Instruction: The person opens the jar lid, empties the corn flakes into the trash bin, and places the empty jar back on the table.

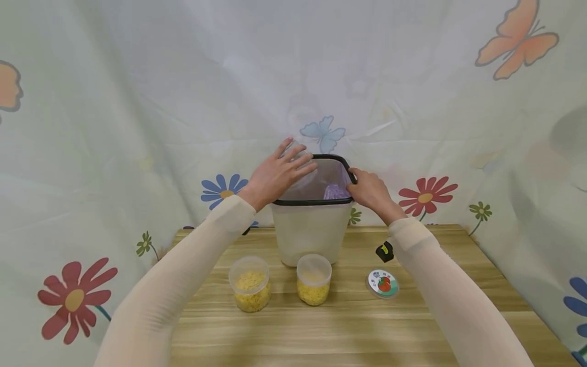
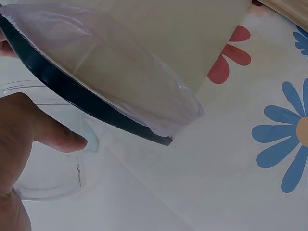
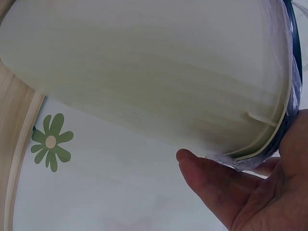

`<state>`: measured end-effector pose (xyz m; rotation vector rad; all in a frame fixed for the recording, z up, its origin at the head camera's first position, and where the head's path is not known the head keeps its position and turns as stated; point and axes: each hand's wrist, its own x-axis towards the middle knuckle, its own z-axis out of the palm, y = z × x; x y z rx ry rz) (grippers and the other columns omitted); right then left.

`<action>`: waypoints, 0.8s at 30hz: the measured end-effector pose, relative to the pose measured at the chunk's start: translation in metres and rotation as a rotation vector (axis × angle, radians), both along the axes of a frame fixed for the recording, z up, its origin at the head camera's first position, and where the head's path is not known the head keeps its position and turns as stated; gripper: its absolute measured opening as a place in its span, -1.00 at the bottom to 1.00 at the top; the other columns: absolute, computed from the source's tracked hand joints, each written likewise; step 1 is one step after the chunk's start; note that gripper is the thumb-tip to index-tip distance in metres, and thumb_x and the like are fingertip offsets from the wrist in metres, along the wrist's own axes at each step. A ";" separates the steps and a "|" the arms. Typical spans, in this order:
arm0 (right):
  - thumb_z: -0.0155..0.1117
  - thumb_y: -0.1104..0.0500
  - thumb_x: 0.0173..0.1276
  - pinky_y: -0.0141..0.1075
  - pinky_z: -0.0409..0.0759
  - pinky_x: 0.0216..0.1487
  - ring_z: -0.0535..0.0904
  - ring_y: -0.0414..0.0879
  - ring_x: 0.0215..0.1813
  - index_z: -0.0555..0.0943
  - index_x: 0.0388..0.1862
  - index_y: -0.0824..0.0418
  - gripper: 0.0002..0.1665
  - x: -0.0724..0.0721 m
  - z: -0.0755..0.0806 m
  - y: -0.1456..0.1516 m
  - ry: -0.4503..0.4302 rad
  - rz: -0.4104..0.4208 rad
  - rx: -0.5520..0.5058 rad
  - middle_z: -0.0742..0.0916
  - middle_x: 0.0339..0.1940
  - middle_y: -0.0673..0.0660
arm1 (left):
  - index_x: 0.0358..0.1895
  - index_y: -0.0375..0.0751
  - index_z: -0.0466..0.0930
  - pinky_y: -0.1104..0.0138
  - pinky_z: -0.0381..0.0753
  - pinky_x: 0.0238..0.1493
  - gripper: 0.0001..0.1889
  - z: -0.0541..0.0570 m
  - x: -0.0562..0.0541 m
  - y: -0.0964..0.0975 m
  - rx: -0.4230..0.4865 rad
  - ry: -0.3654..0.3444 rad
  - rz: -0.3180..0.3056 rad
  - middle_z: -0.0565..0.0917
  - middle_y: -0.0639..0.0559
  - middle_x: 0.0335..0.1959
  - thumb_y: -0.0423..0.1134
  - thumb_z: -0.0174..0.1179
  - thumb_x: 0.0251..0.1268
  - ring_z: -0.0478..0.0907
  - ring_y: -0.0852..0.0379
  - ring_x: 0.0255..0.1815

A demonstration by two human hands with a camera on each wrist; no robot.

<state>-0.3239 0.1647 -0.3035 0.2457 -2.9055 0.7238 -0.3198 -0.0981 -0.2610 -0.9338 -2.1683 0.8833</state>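
A cream trash bin (image 1: pixel 309 229) with a black rim stands at the back of the table. A thin, see-through purple bag (image 1: pixel 337 191) lines it and is folded over the rim, as the left wrist view shows. My left hand (image 1: pixel 279 172) is over the bin's left side, fingers spread. It holds a clear jar (image 2: pixel 50 168), its thumb against the wall; a few brown specks show on the jar. On the bin's right side, my right hand (image 1: pixel 370 189) grips the rim and the edge of the bag, with the thumb outside.
Two clear tubs, a left tub (image 1: pixel 251 293) and a right tub (image 1: pixel 314 288), hold yellow bits in front of the bin. A round lid (image 1: pixel 382 284) with a tomato picture lies right of them, a black tape measure (image 1: pixel 384 251) behind it. A flowered curtain (image 1: pixel 183 127) surrounds the table.
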 end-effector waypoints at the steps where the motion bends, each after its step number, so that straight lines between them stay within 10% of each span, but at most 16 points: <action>1: -0.06 0.12 0.37 -0.29 0.27 -0.60 0.20 -0.16 -0.71 0.19 0.54 0.20 -0.26 0.000 0.000 0.000 0.003 -0.001 0.002 0.43 -0.73 0.02 | 0.56 0.17 0.00 -0.06 -0.25 0.61 -0.11 0.000 0.000 0.000 0.016 -0.005 -0.004 0.18 0.04 0.55 -0.24 0.33 0.24 0.03 -0.05 0.59; 11: -0.03 0.04 0.44 -0.17 0.39 -0.45 0.41 0.00 -0.55 0.24 0.51 0.23 -0.31 0.003 0.002 0.000 0.075 -0.015 0.048 0.66 -0.40 0.26 | 0.55 0.11 0.06 -0.05 -0.20 0.61 -0.10 -0.001 0.000 -0.005 0.132 -0.037 -0.021 0.20 0.02 0.53 -0.22 0.36 0.17 0.06 -0.07 0.57; 18: -0.02 0.00 0.47 0.15 0.54 0.04 0.59 0.29 0.10 0.20 0.53 0.21 -0.29 0.009 0.008 -0.002 0.110 -0.012 0.031 0.52 0.34 0.38 | 0.54 0.02 0.07 -0.08 -0.17 0.60 -0.06 0.001 -0.001 -0.008 0.206 -0.073 -0.030 0.21 -0.03 0.52 -0.23 0.40 0.08 0.05 -0.10 0.56; 24: -0.01 -0.01 0.47 0.24 0.48 0.18 0.48 0.35 0.28 0.19 0.54 0.16 -0.28 0.015 0.015 -0.006 0.136 0.007 0.026 0.46 0.42 0.34 | 0.54 -0.01 0.02 -0.08 -0.17 0.60 -0.04 0.005 -0.001 -0.011 0.256 -0.107 -0.006 0.19 -0.04 0.51 -0.23 0.40 0.08 0.02 -0.11 0.56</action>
